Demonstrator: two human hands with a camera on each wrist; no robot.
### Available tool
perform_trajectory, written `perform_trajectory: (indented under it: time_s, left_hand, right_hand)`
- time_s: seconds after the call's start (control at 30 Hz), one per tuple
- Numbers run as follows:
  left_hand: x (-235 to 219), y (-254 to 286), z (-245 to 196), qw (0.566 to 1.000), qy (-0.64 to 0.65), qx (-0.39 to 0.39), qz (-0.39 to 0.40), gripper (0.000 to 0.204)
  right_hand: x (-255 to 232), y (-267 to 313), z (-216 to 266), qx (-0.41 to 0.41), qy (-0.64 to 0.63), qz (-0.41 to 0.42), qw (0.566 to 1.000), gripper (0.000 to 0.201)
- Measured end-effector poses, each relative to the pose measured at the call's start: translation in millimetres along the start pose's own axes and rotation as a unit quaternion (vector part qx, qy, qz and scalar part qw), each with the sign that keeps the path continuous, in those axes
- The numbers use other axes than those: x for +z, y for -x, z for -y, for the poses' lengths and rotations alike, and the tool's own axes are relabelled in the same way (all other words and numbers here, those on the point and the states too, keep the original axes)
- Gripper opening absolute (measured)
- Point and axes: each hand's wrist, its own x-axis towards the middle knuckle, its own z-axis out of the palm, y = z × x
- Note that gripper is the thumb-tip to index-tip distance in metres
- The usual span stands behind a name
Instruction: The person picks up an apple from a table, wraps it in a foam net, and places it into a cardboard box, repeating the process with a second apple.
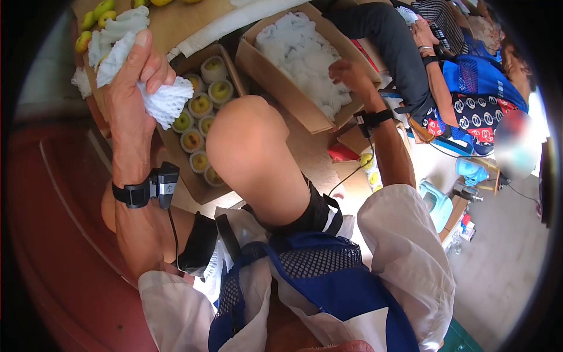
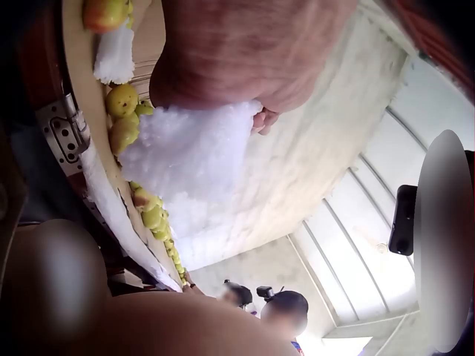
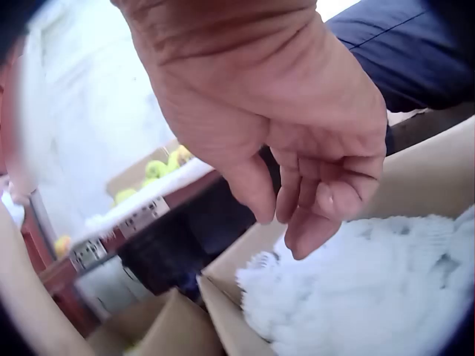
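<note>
In the head view the left hand [image 1: 134, 82] is raised and grips white foam netting [image 1: 167, 102], which sticks out on both sides of the fingers. The left wrist view has the same netting [image 2: 193, 156] below the left hand [image 2: 245, 52]; whether a fruit is inside cannot be told. The right hand [image 1: 350, 76] is over the edge of a cardboard box full of white foam nets [image 1: 299, 53]. Its fingers bend loosely with nothing visible between them in the right wrist view, where the hand [image 3: 274, 126] is above the nets [image 3: 364, 282].
A second box holds netted fruits [image 1: 200, 105] in rows, beside the person's bare knee [image 1: 246, 135]. Loose yellow-green fruits [image 1: 104, 8] lie on the tabletop [image 1: 170, 26]. Another person [image 1: 434, 76] sits at the upper right. A cable [image 1: 174, 234] hangs from the left wrist camera.
</note>
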Motion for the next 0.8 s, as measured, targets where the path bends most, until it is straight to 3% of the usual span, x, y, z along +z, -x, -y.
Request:
perform_trajectory:
  time_s: [0.03, 0.13, 0.23, 0.33, 0.43, 0.53, 0.63, 0.8]
  left_hand:
    - [1, 1, 1, 1.0, -0.002, -0.004, -0.006, 0.025]
    - [1, 2, 1, 1.0, -0.006, -0.011, -0.023, 0.021]
    - [0, 2, 3, 1.0, -0.003, -0.014, -0.027, 0.016]
    - [-5, 1, 5, 1.0, -0.005, -0.016, -0.022, 0.016]
    - [-6, 1, 6, 1.0, -0.009, -0.02, -0.018, 0.016]
    - [-3, 2, 5, 0.999, -0.007, -0.032, -0.023, 0.018]
    - [-3, 2, 7, 0.999, 0.003, -0.043, -0.029, 0.018]
    - [-10, 2, 8, 0.998, 0.019, -0.044, -0.028, 0.017]
  right_hand:
    - [5, -4, -15, 0.013, 0.069, 0.011, 0.997, 0.032]
    - [23, -23, -79, -0.11, 0.174, -0.033, 0.978, 0.029]
    - [33, -26, -94, -0.03, 0.214, -0.013, 0.976, 0.029]
    - [34, -17, -90, -0.008, 0.243, 0.001, 0.97, 0.027]
    - [36, 13, -61, 0.025, 0.256, 0.111, 0.96, 0.031]
    - [64, 23, -73, -0.009, 0.339, 0.035, 0.94, 0.036]
    - [70, 17, -75, -0.014, 0.352, 0.086, 0.932, 0.039]
    - [37, 18, -65, -0.018, 0.255, 0.078, 0.964, 0.036]
